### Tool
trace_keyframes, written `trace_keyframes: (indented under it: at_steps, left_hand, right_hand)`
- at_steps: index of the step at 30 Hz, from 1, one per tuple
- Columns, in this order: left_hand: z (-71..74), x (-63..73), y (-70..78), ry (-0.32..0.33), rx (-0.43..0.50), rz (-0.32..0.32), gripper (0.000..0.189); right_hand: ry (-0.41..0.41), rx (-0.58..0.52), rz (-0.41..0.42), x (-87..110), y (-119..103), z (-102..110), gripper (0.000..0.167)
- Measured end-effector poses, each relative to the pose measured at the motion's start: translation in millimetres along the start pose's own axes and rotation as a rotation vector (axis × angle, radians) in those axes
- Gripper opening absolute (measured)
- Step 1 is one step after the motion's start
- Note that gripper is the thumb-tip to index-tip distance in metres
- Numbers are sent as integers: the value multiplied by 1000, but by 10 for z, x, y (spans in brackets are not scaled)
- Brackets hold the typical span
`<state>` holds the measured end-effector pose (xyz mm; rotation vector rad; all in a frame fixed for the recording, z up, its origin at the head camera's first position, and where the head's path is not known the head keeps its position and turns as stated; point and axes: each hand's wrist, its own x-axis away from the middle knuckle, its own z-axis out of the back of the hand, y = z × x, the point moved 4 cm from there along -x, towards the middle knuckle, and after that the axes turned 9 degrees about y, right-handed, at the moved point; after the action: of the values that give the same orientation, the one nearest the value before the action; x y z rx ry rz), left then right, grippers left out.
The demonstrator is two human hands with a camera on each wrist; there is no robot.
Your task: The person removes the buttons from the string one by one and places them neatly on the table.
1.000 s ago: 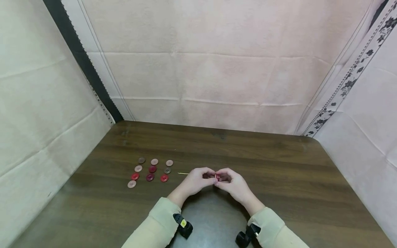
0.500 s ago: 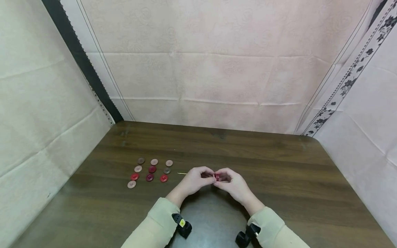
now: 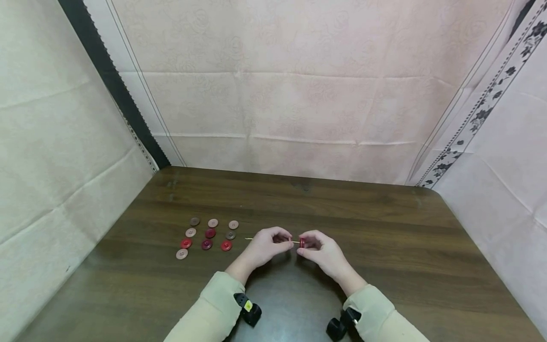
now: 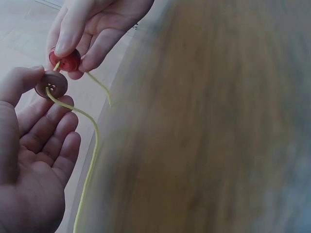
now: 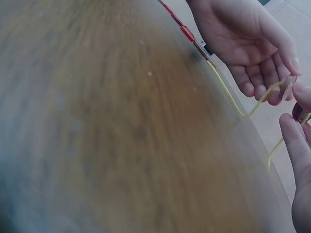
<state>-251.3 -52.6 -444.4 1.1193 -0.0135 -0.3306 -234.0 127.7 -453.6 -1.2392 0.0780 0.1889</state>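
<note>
My left hand [image 3: 266,247] pinches a brownish-pink button [image 4: 51,84] between thumb and index finger, its other fingers loosely bent. Yellow cord [image 4: 96,141] runs out of that button's holes and hangs in a curve. Just to the right, my right hand [image 3: 323,250] holds a red button [image 4: 69,60] by its edge; whether a second one lies against it I cannot tell. A short stretch of cord spans the small gap between the two held buttons. Its loose end dangles past the right fingers in the left wrist view.
Several pink, red, maroon and grey-brown buttons [image 3: 207,244] lie in three columns on the wooden table [image 3: 384,228], left of the hands. Part of the cord [image 3: 249,238] lies beside the left hand. White cloth walls [image 3: 299,104] stand behind and at both sides.
The hands were fingertip to fingertip; now they are slightly apart, the left having shifted left and the right a little right. Cord shows between them.
</note>
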Motion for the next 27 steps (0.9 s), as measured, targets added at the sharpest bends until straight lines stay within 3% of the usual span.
trace_keyframes:
  at_steps: [27]
  left_hand:
    - [263, 10, -99, 43, -39, 10, 24]
  right_hand:
    - [40, -5, 6, -19, 28, 73, 36]
